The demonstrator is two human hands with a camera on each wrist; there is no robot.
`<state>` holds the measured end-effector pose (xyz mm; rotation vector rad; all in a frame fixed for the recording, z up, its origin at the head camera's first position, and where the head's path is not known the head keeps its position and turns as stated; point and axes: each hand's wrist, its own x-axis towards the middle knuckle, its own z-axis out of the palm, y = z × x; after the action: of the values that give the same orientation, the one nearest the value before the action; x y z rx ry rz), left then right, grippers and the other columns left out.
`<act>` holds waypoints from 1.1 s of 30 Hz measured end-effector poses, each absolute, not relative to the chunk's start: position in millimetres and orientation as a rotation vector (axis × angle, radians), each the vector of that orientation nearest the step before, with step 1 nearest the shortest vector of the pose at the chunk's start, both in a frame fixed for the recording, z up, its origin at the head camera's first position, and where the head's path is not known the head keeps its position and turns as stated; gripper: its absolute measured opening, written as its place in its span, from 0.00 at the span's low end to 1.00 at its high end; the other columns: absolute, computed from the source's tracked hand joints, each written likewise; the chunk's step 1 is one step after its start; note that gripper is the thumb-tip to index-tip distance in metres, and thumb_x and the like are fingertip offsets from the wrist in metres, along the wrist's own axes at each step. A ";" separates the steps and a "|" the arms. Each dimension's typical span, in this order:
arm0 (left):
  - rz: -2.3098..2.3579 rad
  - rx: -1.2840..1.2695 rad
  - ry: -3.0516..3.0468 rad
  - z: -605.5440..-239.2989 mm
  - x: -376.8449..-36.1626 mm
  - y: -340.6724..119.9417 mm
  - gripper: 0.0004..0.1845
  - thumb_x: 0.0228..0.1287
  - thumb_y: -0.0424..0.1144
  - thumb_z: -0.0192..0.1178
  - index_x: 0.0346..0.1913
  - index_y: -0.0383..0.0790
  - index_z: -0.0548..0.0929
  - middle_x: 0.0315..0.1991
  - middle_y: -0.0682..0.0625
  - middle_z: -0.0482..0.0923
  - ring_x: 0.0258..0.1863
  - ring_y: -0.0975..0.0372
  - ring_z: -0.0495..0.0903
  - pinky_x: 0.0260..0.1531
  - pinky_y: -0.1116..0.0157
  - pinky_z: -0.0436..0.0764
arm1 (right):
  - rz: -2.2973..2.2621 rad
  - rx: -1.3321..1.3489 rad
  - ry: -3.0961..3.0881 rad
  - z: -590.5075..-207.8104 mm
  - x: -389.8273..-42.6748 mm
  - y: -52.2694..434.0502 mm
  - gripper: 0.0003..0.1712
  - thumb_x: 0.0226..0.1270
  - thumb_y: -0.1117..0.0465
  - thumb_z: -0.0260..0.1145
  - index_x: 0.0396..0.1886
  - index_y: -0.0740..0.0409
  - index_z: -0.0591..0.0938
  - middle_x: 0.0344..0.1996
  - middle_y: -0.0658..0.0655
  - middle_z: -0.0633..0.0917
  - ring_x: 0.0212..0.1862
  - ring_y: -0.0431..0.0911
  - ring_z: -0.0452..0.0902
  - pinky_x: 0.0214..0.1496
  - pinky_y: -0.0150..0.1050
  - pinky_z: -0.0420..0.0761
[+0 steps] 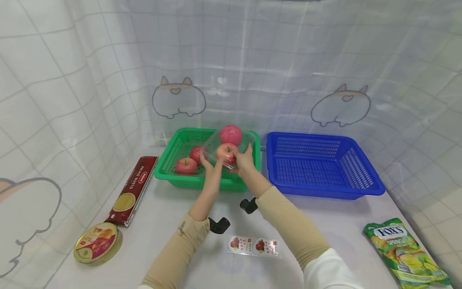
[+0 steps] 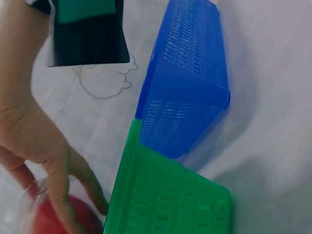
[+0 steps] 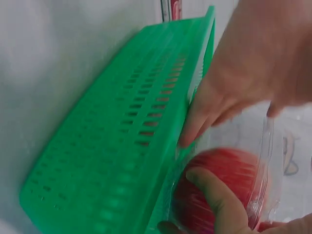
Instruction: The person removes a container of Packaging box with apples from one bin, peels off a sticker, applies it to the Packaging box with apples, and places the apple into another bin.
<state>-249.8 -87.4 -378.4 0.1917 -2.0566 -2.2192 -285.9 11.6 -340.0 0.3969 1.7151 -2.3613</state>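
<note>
**Head view: both hands on the apple tray**

Both hands are up over the green basket [image 1: 169, 168], gripping a clear tray [image 1: 231, 146] with two apples inside. Left hand [image 1: 211, 164] curls round its left edge, right hand [image 1: 243, 160] clamps the right edge, fingers on the plastic. Two more apples [image 1: 185, 165] sit down in the basket. Blue basket [image 1: 325, 164] stands just right. A label strip [image 1: 254, 246] lies on the table near the forearms.
</note>
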 end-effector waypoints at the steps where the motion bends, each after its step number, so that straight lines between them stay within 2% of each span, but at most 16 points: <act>1: -2.222 0.197 -2.038 -378.3 -250.8 -85.2 0.48 0.66 0.54 0.49 0.70 0.54 0.23 0.72 0.46 0.26 0.71 0.52 0.36 0.66 0.48 0.51 | -2.368 0.404 1.720 -339.3 -283.9 10.6 0.42 0.72 0.62 0.49 0.73 0.41 0.33 0.71 0.62 0.48 0.59 0.61 0.68 0.49 0.59 0.74; 5: -2.216 0.217 -1.973 -378.3 -254.6 -77.5 0.52 0.62 0.53 0.55 0.70 0.58 0.23 0.72 0.45 0.24 0.70 0.52 0.37 0.60 0.51 0.65 | -2.379 0.415 1.769 -336.4 -277.7 7.5 0.44 0.71 0.63 0.51 0.73 0.43 0.33 0.68 0.64 0.52 0.45 0.53 0.78 0.42 0.50 0.81; 8: -2.168 0.227 -1.944 -378.1 -255.9 -74.0 0.53 0.61 0.51 0.57 0.70 0.57 0.24 0.72 0.44 0.25 0.70 0.53 0.35 0.59 0.52 0.65 | -2.376 0.405 1.818 -334.8 -274.7 5.9 0.44 0.70 0.63 0.52 0.73 0.43 0.35 0.67 0.65 0.51 0.38 0.49 0.77 0.40 0.46 0.82; 11: -2.124 0.229 -1.930 -378.4 -256.1 -74.0 0.52 0.62 0.49 0.57 0.71 0.53 0.24 0.72 0.44 0.25 0.71 0.55 0.30 0.64 0.51 0.58 | -2.381 0.387 1.839 -334.7 -272.2 5.2 0.45 0.69 0.63 0.54 0.73 0.44 0.36 0.69 0.64 0.47 0.45 0.51 0.76 0.40 0.49 0.81; 15: -2.159 0.226 -1.875 -377.1 -253.8 -77.8 0.51 0.64 0.46 0.55 0.71 0.52 0.24 0.72 0.45 0.25 0.71 0.57 0.29 0.66 0.52 0.51 | -2.403 0.337 1.796 -335.7 -268.1 6.1 0.44 0.69 0.63 0.54 0.73 0.42 0.37 0.70 0.63 0.48 0.61 0.56 0.66 0.43 0.55 0.79; 17: -2.197 0.220 -1.838 -375.2 -252.4 -79.8 0.50 0.64 0.44 0.54 0.71 0.53 0.25 0.72 0.47 0.25 0.71 0.59 0.33 0.65 0.53 0.56 | -2.398 0.314 1.781 -336.3 -265.6 8.3 0.44 0.69 0.61 0.54 0.72 0.40 0.37 0.69 0.62 0.50 0.65 0.57 0.60 0.42 0.56 0.79; 21: -2.286 0.200 -1.776 -371.5 -250.5 -84.2 0.48 0.65 0.42 0.52 0.70 0.55 0.25 0.72 0.47 0.25 0.69 0.54 0.48 0.56 0.49 0.69 | -2.326 0.259 1.839 -337.8 -262.2 15.9 0.44 0.68 0.55 0.53 0.71 0.35 0.35 0.71 0.59 0.48 0.68 0.58 0.53 0.43 0.60 0.77; 24: -2.335 0.196 -1.753 -369.0 -249.4 -87.9 0.47 0.65 0.41 0.51 0.70 0.56 0.24 0.72 0.47 0.25 0.66 0.51 0.57 0.52 0.45 0.71 | -2.270 0.220 1.919 -337.5 -262.9 25.0 0.43 0.69 0.51 0.51 0.71 0.36 0.34 0.72 0.57 0.44 0.70 0.59 0.47 0.47 0.63 0.73; 27: -2.362 0.192 -1.753 -366.2 -247.7 -91.5 0.47 0.65 0.41 0.51 0.70 0.56 0.25 0.72 0.46 0.27 0.65 0.52 0.59 0.52 0.44 0.71 | -2.224 0.208 2.009 -335.7 -265.8 37.2 0.43 0.70 0.48 0.49 0.72 0.37 0.33 0.72 0.56 0.41 0.70 0.58 0.45 0.54 0.63 0.69; 33: -2.376 0.200 -1.811 -361.4 -243.6 -101.3 0.45 0.65 0.44 0.50 0.71 0.55 0.27 0.72 0.43 0.39 0.65 0.55 0.59 0.50 0.46 0.74 | -2.170 0.160 2.086 -330.5 -277.0 64.8 0.41 0.70 0.45 0.47 0.72 0.38 0.33 0.73 0.52 0.37 0.72 0.55 0.40 0.62 0.61 0.62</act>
<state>-243.6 -101.3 -361.4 0.1999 -1.8115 -2.3755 -277.0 64.8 -330.5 0.1596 2.0856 -2.1703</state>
